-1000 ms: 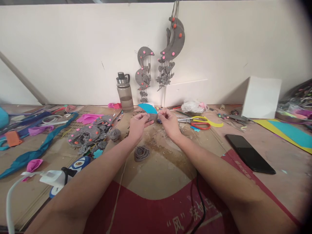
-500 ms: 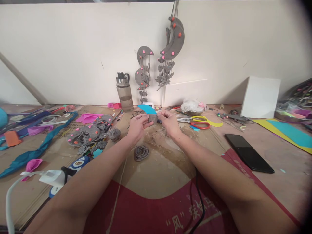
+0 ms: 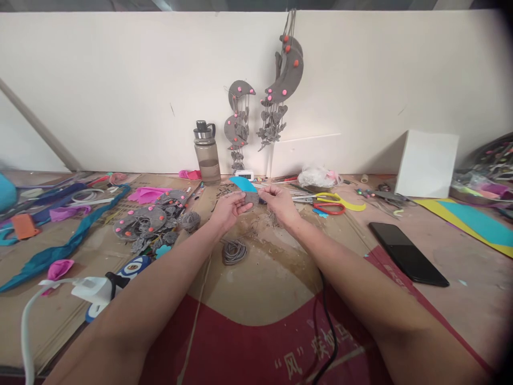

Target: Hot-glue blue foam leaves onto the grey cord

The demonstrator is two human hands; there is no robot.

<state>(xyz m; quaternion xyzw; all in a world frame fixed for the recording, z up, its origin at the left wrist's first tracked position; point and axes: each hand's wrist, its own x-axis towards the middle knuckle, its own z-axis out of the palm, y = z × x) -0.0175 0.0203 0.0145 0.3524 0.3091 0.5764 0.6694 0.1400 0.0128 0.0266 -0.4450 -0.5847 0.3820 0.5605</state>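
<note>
My left hand [image 3: 229, 212] grips a grey felt piece [image 3: 251, 198] between thumb and fingers, with a bright blue crescent cutout [image 3: 242, 184] standing up along it. Close by on the right, my right hand [image 3: 280, 204] has its fingertips pinched together beside the piece's edge. What they hold is too small to make out. On the cardboard below lies a coil of grey cord [image 3: 234, 252]. A ball of grey yarn [image 3: 188, 220] and grey felt crescents with pink and orange dots [image 3: 146, 218] lie left of my left hand.
Scissors with red and yellow handles [image 3: 326, 202] lie right of my hands, and a black phone [image 3: 407, 254] lies farther right. A water bottle [image 3: 207, 159] stands against the white board [image 3: 120, 96]. Dotted felt crescents [image 3: 294, 72] hang there. A white plug [image 3: 90, 289] sits at left.
The view has tilted slightly upward, so things sit a little lower in the picture. The felt piece and blue crescent have shifted slightly right in view; both hands keep much the same pose.
</note>
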